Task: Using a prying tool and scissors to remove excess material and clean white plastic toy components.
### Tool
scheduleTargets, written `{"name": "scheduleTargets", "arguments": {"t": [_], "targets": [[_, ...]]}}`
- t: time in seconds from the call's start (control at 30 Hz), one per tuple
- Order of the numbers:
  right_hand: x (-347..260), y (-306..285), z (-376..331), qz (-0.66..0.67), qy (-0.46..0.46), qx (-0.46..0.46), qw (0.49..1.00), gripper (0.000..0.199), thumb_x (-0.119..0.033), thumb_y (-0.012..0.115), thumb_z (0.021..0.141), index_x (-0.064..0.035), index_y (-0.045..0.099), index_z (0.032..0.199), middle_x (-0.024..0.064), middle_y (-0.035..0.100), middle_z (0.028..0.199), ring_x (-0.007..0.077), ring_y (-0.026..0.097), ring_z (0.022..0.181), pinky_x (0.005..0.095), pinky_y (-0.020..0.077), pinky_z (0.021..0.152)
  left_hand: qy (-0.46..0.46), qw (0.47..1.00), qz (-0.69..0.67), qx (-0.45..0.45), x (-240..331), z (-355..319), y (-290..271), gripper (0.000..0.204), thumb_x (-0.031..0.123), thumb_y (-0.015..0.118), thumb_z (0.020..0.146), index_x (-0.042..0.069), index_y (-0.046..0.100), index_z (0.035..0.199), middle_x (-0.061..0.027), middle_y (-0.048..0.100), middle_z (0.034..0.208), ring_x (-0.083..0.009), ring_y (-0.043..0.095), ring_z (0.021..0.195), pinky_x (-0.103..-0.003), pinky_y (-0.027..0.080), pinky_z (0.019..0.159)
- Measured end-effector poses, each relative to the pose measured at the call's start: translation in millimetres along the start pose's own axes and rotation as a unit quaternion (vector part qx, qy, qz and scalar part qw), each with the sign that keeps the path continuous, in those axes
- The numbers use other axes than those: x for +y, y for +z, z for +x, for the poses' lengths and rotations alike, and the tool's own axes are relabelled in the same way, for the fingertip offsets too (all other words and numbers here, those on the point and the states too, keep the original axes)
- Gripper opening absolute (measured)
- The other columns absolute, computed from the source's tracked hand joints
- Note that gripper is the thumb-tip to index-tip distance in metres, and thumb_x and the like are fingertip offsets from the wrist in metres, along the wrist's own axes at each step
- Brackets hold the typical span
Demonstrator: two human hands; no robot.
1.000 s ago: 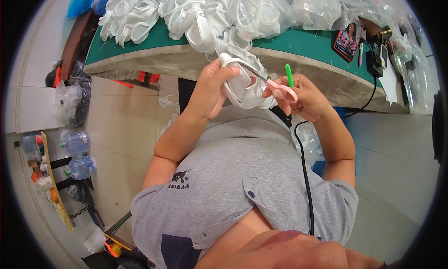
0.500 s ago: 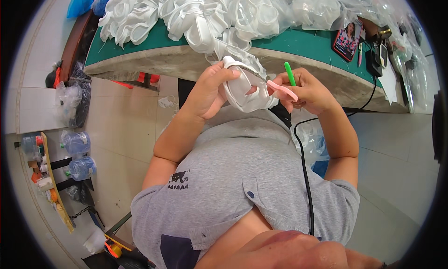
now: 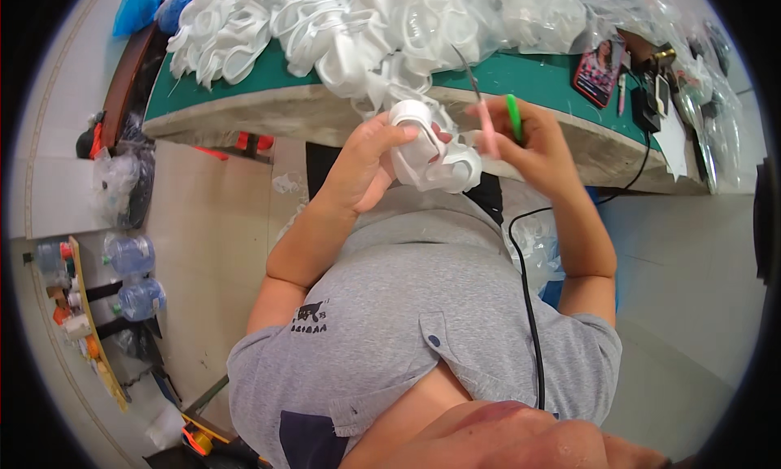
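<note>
My left hand is closed on a white moulded piece, its thumb on the near face below a rounded rim. More white loops hang from this piece and join others reaching up toward the table edge. To the right, my right hand grips a pair of scissors with one pink handle and one green handle. The dark scissor blades point up and away over the table edge, apart from the white piece. Motion blur softens the right fingers and the handles.
White moulded pieces heap along the green table, beside clear plastic bags. A red-edged phone lies at the right. A black cable runs down across my shirt. Large water bottles stand at left.
The scissors have come away from the white piece, swinging up and away with my right hand. My left hand keeps its hold, and the piece has turned slightly.
</note>
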State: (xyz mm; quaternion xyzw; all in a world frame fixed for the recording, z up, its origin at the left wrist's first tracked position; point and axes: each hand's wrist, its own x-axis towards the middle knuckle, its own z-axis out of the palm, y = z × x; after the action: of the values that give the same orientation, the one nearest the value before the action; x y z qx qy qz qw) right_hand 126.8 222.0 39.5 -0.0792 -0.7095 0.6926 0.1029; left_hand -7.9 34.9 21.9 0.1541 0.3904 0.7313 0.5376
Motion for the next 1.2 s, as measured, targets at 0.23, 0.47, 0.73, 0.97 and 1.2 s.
{"name": "scheduleTargets", "arguments": {"t": [0.23, 0.47, 0.73, 0.97, 1.2], "targets": [[6, -39, 41, -0.396, -0.163, 0.082, 0.900, 0.032, -0.007, 0.071, 0.076, -0.0060, 0.059, 0.106, 0.0099, 0.064, 0.081, 0.0151, 0.056, 0.061, 0.0289, 0.0425, 0.056, 0.152, 0.966, 0.197, 0.073, -9, -13, -12, 0.035, 0.008, 0.061, 0.085, -0.003, 0.054, 0.117, -0.0074, 0.061, 0.106, -0.0134, 0.058, 0.095, -0.027, 0.045, 0.085], [22, -117, 35, -0.580, -0.070, 0.038, 0.811, 0.024, -0.013, 0.072, 0.076, -0.0033, 0.066, 0.097, 0.0124, 0.064, 0.081, 0.0272, 0.057, 0.068, 0.0336, 0.0454, 0.063, 0.118, 0.977, 0.172, 0.039, 7, -22, -6, 0.030, 0.014, 0.060, 0.086, -0.002, 0.057, 0.112, -0.0084, 0.065, 0.097, -0.0127, 0.059, 0.091, -0.029, 0.045, 0.085], [-7, 2, 11, -0.090, -0.048, -0.085, 0.991, 0.038, -0.009, 0.068, 0.084, -0.0027, 0.056, 0.119, 0.0047, 0.065, 0.095, 0.0075, 0.058, 0.087, 0.0242, 0.0468, 0.073, 0.098, 0.990, 0.092, -0.034, -6, -23, 15, 0.042, 0.016, 0.057, 0.088, -0.002, 0.045, 0.123, -0.0109, 0.064, 0.102, -0.0154, 0.058, 0.096, -0.029, 0.043, 0.089], [0, 33, 9, -0.051, -0.005, -0.152, 0.987, 0.035, -0.008, 0.071, 0.080, 0.0000, 0.058, 0.111, 0.0016, 0.062, 0.092, 0.0061, 0.054, 0.084, 0.0215, 0.0435, 0.074, 0.166, 0.945, 0.281, 0.003, -4, -40, 15, 0.050, 0.036, 0.060, 0.087, 0.001, 0.046, 0.120, -0.0059, 0.050, 0.111, -0.0158, 0.048, 0.097, -0.030, 0.036, 0.089], [-19, 21, -14, 0.160, -0.004, -0.048, 0.986, 0.022, -0.017, 0.062, 0.087, -0.0019, 0.058, 0.103, 0.0008, 0.058, 0.087, 0.0036, 0.048, 0.067, 0.0199, 0.0379, 0.057, 0.184, 0.624, 0.747, 0.137, 61, -48, -30, 0.045, 0.046, 0.048, 0.091, 0.006, 0.060, 0.106, -0.0143, 0.053, 0.111, -0.0321, 0.045, 0.101, -0.042, 0.030, 0.094]]}}
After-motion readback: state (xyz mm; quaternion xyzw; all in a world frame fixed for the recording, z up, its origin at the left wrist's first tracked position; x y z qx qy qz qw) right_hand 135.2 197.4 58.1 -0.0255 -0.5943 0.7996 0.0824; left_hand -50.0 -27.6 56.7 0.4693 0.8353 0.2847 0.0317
